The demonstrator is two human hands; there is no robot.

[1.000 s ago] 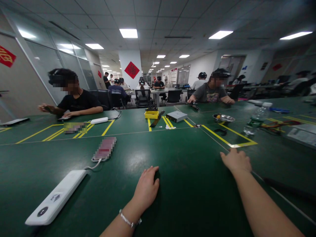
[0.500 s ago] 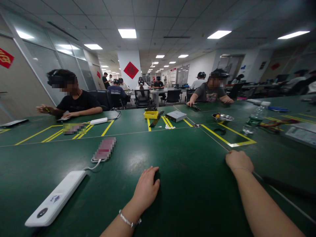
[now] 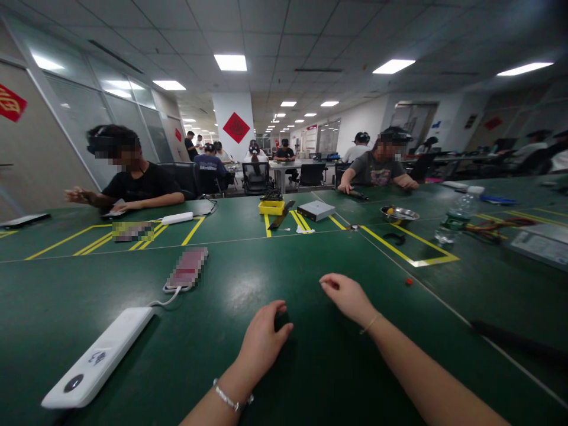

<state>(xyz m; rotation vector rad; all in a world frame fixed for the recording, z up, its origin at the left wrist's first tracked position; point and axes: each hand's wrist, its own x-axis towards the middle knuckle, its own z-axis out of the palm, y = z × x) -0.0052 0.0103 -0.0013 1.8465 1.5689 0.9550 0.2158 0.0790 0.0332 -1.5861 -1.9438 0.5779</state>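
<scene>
My left hand (image 3: 262,336) rests on the green tabletop (image 3: 222,373), its thumb apart from loosely bent fingers and nothing in it. To its right, my right hand (image 3: 348,297) is over the table with fingers loosely curled. A small gap shows between its thumb and fingers, and no object can be seen there. A small red piece (image 3: 409,281) lies by the table seam, to the right of my right hand; its kind is too small to make out.
At left lie a white power bank (image 3: 100,357) and a cabled phone (image 3: 188,268). Farther back are a yellow bin (image 3: 271,207), a grey box (image 3: 316,210), a metal bowl (image 3: 410,216) and a plastic bottle (image 3: 456,216). Two people sit across the table.
My right hand has moved left from the table seam toward my left hand. The small red piece now shows near where it was. My left hand has barely moved.
</scene>
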